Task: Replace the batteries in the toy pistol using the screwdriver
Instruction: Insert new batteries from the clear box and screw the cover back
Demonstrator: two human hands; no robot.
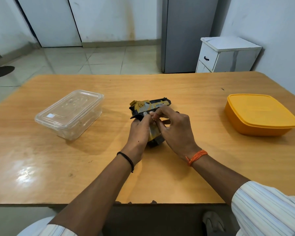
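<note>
A yellow, grey and black toy pistol (149, 106) lies on its side in the middle of the wooden table (177, 89), barrel to the right and grip pointing toward me. My left hand (139, 132) wraps the left side of the grip. My right hand (174, 128) covers the right side, and its thumb and forefinger pinch together over the grip near the frame. Whatever sits between those fingertips is too small to make out. No screwdriver or battery shows in view.
A clear plastic container (69, 114) with its lid on stands at the left of the table. A closed orange box (260, 114) stands at the right. Beyond the table are a white drawer cabinet (226, 55) and a tiled floor.
</note>
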